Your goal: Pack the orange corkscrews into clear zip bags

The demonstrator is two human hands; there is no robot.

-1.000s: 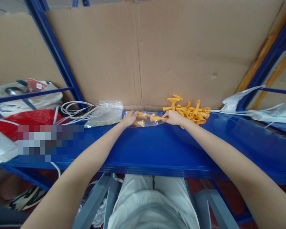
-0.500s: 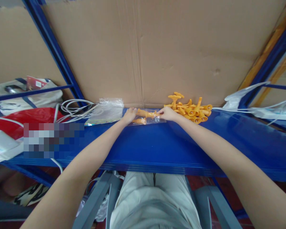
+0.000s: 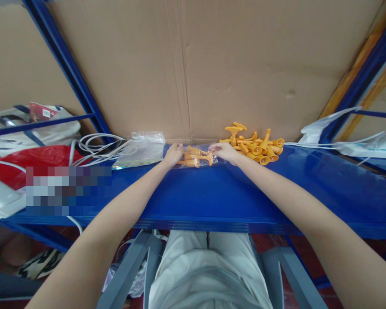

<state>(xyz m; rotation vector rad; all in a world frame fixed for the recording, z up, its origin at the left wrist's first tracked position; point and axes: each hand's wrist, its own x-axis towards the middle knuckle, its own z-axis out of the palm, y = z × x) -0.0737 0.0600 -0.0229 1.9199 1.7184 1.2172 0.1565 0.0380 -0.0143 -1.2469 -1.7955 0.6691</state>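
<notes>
Left hand (image 3: 173,153) pinches bag (image 3: 197,158) at left end; right hand (image 3: 223,151) pinches right end. You've drawn hands closer than a second ago: bag shorter, bunched, parts crowded inside. Bag lies at back of shelf (image 3: 212,193), against cardboard (image 3: 244,64). Clear, crinkled film, orange parts showing through. Loose pile (image 3: 257,145) just right.
</notes>
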